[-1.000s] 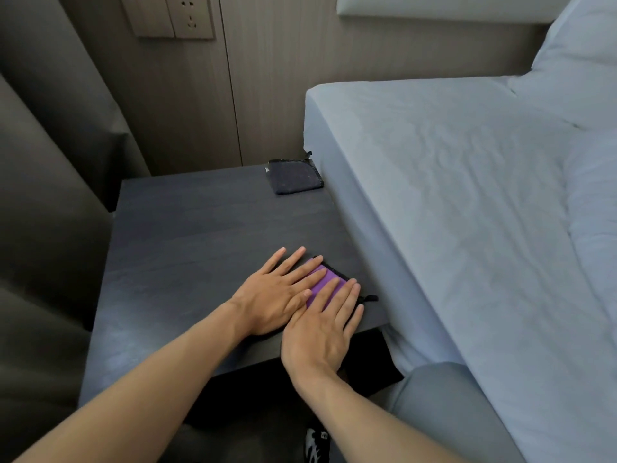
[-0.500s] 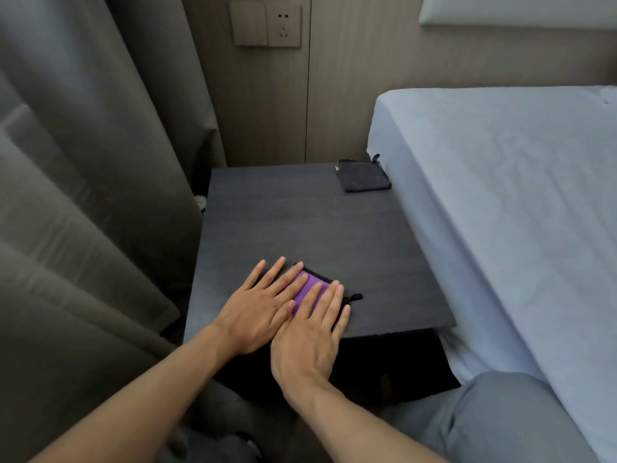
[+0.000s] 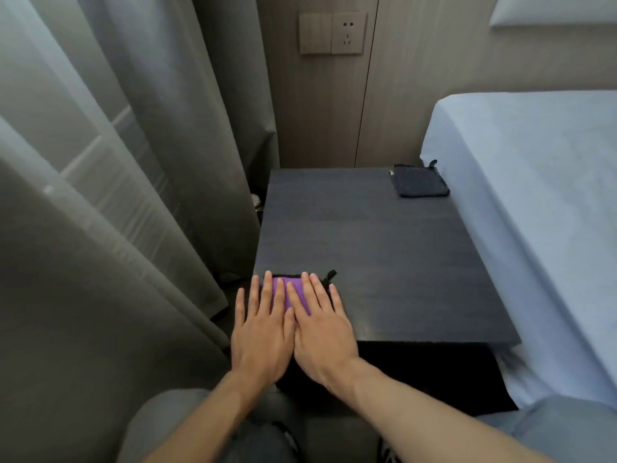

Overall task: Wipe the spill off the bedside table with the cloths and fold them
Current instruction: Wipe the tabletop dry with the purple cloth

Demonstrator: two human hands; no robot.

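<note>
Purple cloth [image 3: 279,289] under flat hands [image 3: 293,332], dark cloth [image 3: 420,185] far corner

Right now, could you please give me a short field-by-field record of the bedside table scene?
purple cloth: folded, near left corner of the table, under both hands
left hand: flat, palm down, fingers spread over the cloth
right hand: flat beside the left, also on the cloth
dark cloth: folded, far right corner, next to the bed
bedside table: dark top, no spill visible
</note>
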